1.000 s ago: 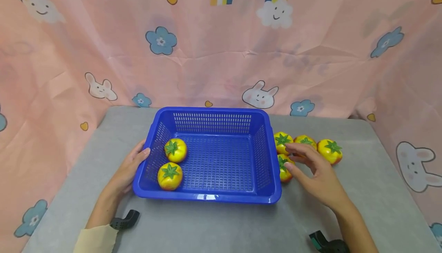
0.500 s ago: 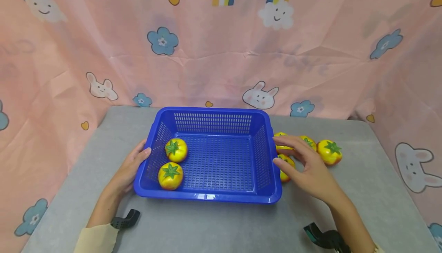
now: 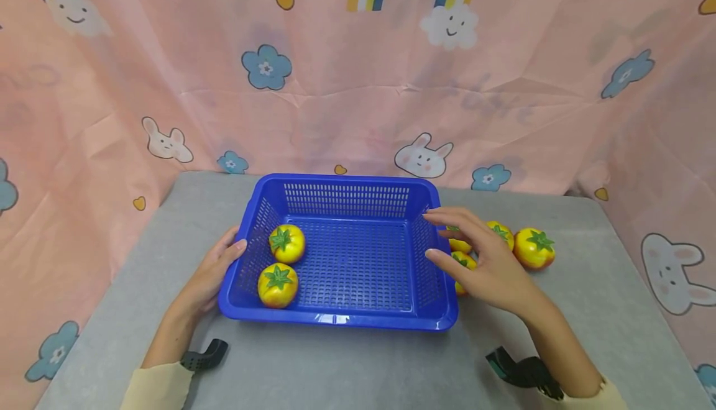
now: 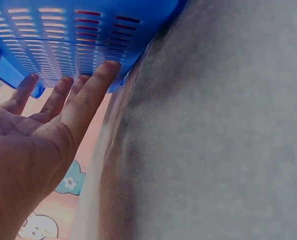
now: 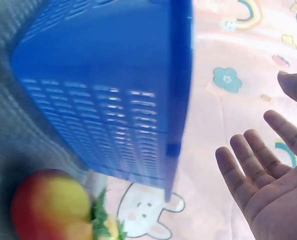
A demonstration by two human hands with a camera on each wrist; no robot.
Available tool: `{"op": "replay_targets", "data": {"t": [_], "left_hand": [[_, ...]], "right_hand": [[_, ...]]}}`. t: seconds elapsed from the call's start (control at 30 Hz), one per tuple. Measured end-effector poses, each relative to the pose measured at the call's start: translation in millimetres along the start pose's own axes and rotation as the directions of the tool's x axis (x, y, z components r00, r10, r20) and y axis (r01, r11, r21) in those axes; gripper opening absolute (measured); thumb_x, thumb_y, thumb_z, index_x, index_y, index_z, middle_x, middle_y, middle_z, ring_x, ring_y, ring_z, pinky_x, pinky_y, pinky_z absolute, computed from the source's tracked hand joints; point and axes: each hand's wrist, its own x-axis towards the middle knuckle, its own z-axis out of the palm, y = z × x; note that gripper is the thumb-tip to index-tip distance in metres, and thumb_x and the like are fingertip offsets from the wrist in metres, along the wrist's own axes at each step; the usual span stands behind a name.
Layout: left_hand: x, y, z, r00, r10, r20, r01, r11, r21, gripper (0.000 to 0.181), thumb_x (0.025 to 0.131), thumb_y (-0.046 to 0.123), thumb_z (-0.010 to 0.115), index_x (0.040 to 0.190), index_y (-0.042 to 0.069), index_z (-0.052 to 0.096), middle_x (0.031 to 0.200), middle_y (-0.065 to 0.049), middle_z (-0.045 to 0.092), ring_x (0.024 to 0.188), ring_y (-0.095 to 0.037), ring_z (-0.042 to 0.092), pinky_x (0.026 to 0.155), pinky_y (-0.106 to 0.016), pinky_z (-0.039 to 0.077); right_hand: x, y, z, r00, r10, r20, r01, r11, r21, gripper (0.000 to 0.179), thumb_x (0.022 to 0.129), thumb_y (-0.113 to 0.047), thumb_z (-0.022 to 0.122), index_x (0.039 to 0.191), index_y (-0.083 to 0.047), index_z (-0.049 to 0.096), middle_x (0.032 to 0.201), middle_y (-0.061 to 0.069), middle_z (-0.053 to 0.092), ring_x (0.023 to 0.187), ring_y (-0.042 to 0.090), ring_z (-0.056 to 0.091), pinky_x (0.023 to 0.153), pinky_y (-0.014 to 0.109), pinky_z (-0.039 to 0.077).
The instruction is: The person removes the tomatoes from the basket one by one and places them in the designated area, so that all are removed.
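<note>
While the left hand rests flat against the basket, the right hand hovers spread, empty.

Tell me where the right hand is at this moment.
In the head view, the right hand hovers open at the right wall of the blue basket, fingers over its rim, with the loose tomatoes on the table just behind it.

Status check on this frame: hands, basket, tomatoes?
Left hand open, fingers against blue basket side. Right hand open, empty, at basket's right rim. Two tomatoes inside; others on table.
</note>
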Motion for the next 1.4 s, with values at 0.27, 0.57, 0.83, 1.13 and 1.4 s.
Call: {"op": "replay_targets", "data": {"t": [0.27, 0.57, 0.83, 1.13, 1.4], "left_hand": [[-0.3, 0.3, 1.1, 1.0, -0.011, -0.005, 0.011, 1.0, 0.01, 0.056, 0.116, 0.031, 0.039, 0.164, 0.008, 0.022, 0.137, 0.007, 0.059, 0.118, -0.01, 0.069, 0.094, -0.032, 0.062], [1.1, 1.0, -1.7, 1.0, -0.004, 0.002, 0.004, 1.0, 0.017, 0.054, 0.116, 0.032, 0.038, 0.164, 0.011, 0.025, 0.138, 0.008, 0.059, 0.119, -0.009, 0.069, 0.095, -0.031, 0.062], [0.3, -0.8, -2.8, 1.0, 0.0, 0.01, 0.0, 1.0, 0.02, 0.057, 0.116, 0.032, 0.038, 0.165, 0.01, 0.022, 0.14, 0.008, 0.058, 0.121, -0.009, 0.068, 0.097, -0.031, 0.061], [0.0, -0.7, -2.1, 1.0, 0.001, 0.017, -0.002, 1.0, 0.022, 0.058, 0.116, 0.033, 0.037, 0.166, 0.009, 0.02, 0.142, 0.007, 0.056, 0.122, -0.009, 0.068, 0.098, -0.031, 0.061], [0.2, -2.1, -2.8, 1.0, 0.002, 0.019, -0.002, 1.0, 0.01, 0.057, 0.116, 0.031, 0.037, 0.166, 0.011, 0.02, 0.141, 0.008, 0.058, 0.122, -0.009, 0.068, 0.097, -0.031, 0.061]], "right_hand": [[14.3, -12, -2, 0.997, -0.064, 0.045, 0.063, 0.998, 0.026, 0.051, 0.098, -0.016, 0.076, 0.146, -0.025, 0.061, 0.154, 0.003, 0.055, 0.133, 0.027, 0.063, 0.106, 0.057, 0.056], [45.8, -36, 10, 0.971, -0.214, 0.109, 0.213, 0.977, 0.025, 0.053, 0.095, -0.017, 0.08, 0.144, -0.019, 0.062, 0.152, 0.005, 0.057, 0.137, 0.022, 0.06, 0.109, 0.045, 0.058], [66.8, -52, 26, 0.953, -0.212, 0.215, 0.212, 0.977, 0.024, 0.052, 0.097, -0.027, 0.078, 0.146, -0.02, 0.061, 0.152, 0.001, 0.055, 0.136, 0.024, 0.06, 0.11, 0.047, 0.056], [88.5, -65, 45, 0.923, -0.228, 0.309, 0.216, 0.974, 0.073, 0.048, 0.099, -0.032, 0.075, 0.145, -0.025, 0.062, 0.151, -0.004, 0.056, 0.133, 0.016, 0.059, 0.111, 0.041, 0.055], [104.1, -69, 64, 0.884, -0.263, 0.388, 0.251, 0.965, 0.081, 0.048, 0.1, -0.034, 0.074, 0.145, -0.025, 0.062, 0.148, -0.004, 0.057, 0.139, 0.015, 0.055, 0.116, 0.042, 0.052]]}}
